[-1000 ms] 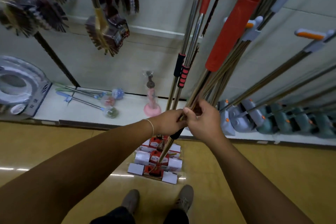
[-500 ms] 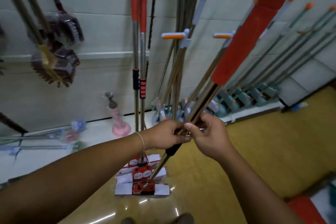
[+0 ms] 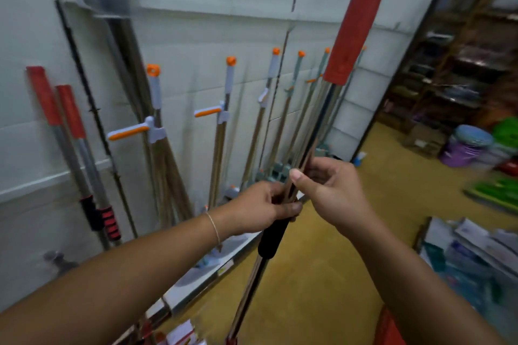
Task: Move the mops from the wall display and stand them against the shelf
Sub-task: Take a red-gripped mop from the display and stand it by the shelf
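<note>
I hold a bundle of metal mop poles (image 3: 314, 131) nearly upright in front of me, topped by a long red sleeve (image 3: 356, 17) and carrying a black foam grip (image 3: 272, 238) lower down. My left hand (image 3: 260, 210) grips the poles just above the black grip. My right hand (image 3: 328, 190) pinches the poles a little higher, thumb on the near side. Two red-handled mops (image 3: 70, 126) still lean on the white wall (image 3: 196, 36) at the left. The held mops' heads are mostly out of view below.
Several orange-tipped squeeze mops (image 3: 221, 120) lean along the wall behind my hands. Dark shelving (image 3: 454, 45) stands at the far right with coloured basins (image 3: 473, 143) on the yellow floor (image 3: 322, 288). Packaged goods (image 3: 476, 249) lie at the lower right.
My view has swung right, away from the brushes and plunger toward the aisle and shelving. The held poles stand more upright now. Both hands keep their hold.
</note>
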Action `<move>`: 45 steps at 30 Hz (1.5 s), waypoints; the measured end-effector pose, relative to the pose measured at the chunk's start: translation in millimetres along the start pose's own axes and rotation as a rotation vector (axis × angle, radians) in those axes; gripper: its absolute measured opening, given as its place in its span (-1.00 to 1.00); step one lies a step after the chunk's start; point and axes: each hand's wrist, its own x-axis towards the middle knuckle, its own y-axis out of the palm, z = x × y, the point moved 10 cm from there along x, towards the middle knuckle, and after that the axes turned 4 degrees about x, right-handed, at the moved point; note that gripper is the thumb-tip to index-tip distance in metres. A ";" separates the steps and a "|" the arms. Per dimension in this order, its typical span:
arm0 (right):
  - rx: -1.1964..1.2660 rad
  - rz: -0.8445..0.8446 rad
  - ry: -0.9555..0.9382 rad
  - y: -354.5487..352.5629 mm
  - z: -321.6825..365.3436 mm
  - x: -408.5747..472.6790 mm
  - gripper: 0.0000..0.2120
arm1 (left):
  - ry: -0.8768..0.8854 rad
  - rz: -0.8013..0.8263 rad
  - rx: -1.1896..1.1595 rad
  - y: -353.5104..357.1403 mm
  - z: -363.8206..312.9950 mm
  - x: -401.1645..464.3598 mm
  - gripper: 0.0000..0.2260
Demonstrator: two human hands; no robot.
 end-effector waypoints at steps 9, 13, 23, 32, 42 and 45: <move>-0.147 -0.216 -0.045 -136.0 -18.0 40.8 -0.82 | 0.052 0.032 -0.020 67.3 -52.9 132.4 -0.77; -0.059 -0.361 -0.071 -194.8 -27.4 51.1 -0.95 | 0.096 0.050 -0.001 99.3 -71.2 182.4 -0.74; -0.321 -0.501 -0.072 -289.0 -51.5 112.2 -0.96 | 0.191 0.131 0.098 144.9 -101.9 305.0 -0.77; -0.483 -0.607 0.042 -371.0 -94.7 192.0 -0.88 | 0.248 0.293 -0.116 166.2 -127.4 430.1 -0.81; -0.566 -0.830 0.069 -473.7 -120.5 226.7 -0.69 | 0.273 0.504 -0.095 237.9 -157.2 532.5 -0.82; -0.573 -0.879 0.090 -510.1 -139.2 226.5 -0.66 | 0.271 0.580 -0.082 268.3 -165.0 555.4 -0.83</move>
